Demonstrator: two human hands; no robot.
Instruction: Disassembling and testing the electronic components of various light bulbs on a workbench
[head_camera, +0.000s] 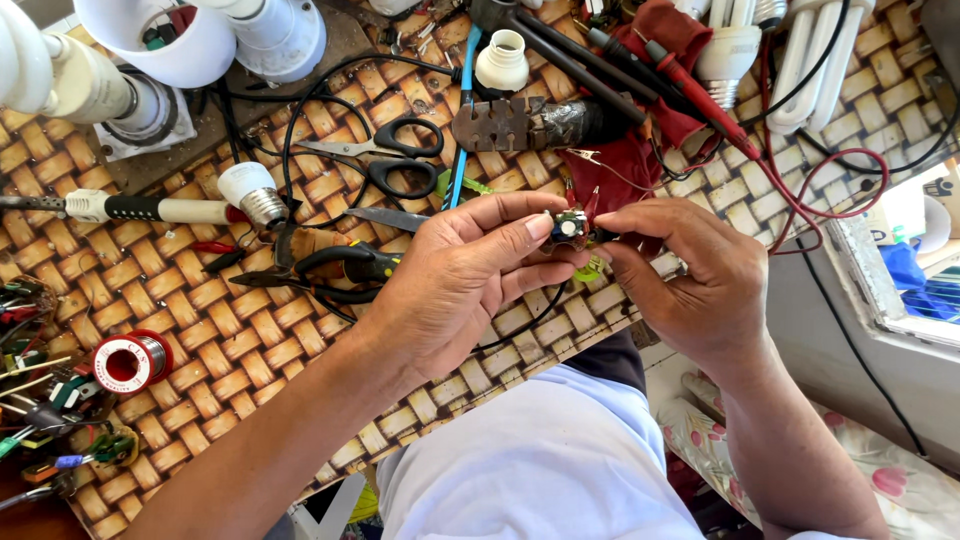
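Two hands (450, 285) (690, 280), one scissors (385, 155), one solder spool (130, 362), one pliers (320, 268)

The small circuit board (572, 228) is a tiny round piece with a pale disc on its face, dark parts crowded around it and a green edge showing beneath. It is held up above the woven bench (230, 330), pinched from both sides between the fingers (520, 228) of two hands, its face turned upward toward the camera.

Small circuit part (570, 228) sat btwn left hand (450, 285) at 9 o'clock & right hand (690, 280) at 3. Scissors (385, 155) at 11 on woven mat (200, 320); pliers (330, 270) at 9; solder spool (130, 362) at 8; bulb base (502, 60) at 12.
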